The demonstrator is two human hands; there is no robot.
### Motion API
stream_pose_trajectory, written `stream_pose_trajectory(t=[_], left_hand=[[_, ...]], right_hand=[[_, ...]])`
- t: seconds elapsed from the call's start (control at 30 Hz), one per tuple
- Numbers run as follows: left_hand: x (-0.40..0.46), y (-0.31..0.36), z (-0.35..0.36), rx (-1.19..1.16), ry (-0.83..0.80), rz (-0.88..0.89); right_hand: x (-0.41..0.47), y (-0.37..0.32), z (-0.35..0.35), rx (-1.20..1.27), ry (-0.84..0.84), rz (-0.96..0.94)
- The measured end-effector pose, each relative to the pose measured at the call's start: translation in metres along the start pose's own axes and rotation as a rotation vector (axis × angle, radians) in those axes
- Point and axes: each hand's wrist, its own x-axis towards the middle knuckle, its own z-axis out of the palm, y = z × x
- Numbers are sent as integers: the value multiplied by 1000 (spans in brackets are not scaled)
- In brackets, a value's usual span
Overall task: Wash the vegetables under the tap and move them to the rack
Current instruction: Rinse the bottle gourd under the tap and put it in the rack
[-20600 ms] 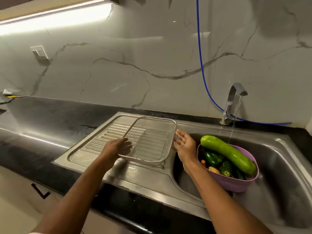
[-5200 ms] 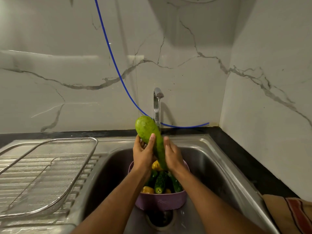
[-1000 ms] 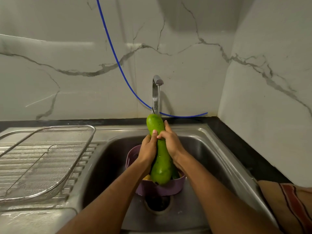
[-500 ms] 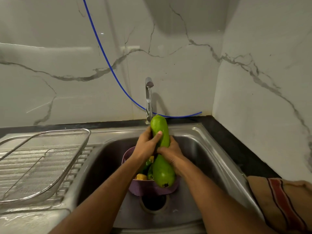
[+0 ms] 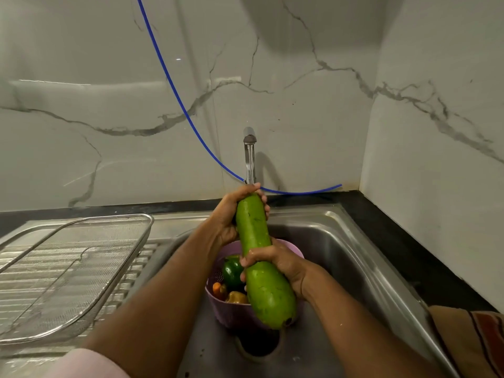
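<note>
- Gripping the long green gourd [image 5: 260, 257] with both hands over the sink [image 5: 354, 255], below the tap [image 5: 249, 156] at 12 o'clock
- Left hand [image 5: 227, 214] wraps its narrow top; right hand [image 5: 281, 266] curls round the middle
- Looks heavy, stiff, wet and probably slippery; support the thick lower end
- Rack [image 5: 73, 271] waits at 9 o'clock
</note>
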Motion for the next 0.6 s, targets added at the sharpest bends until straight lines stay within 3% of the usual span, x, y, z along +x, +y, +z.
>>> stream_pose_trajectory(t=[0.07,0.2,0.3,0.47,0.6], left_hand=[[2,-6,3,-50,36,16],[11,-27,16,230,480,205],[14,-47,24,396,653,303],[13,-53,26,556,713,243],[3,-30,4,741,547,131]], right_hand=[[4,1,-1,1,41,12],[17,8,-5,-114,272,-1],[20,12,-2,-367,532,-39],[14,11,6,-448,576,-37],[6,5,2,-355,373,32]])
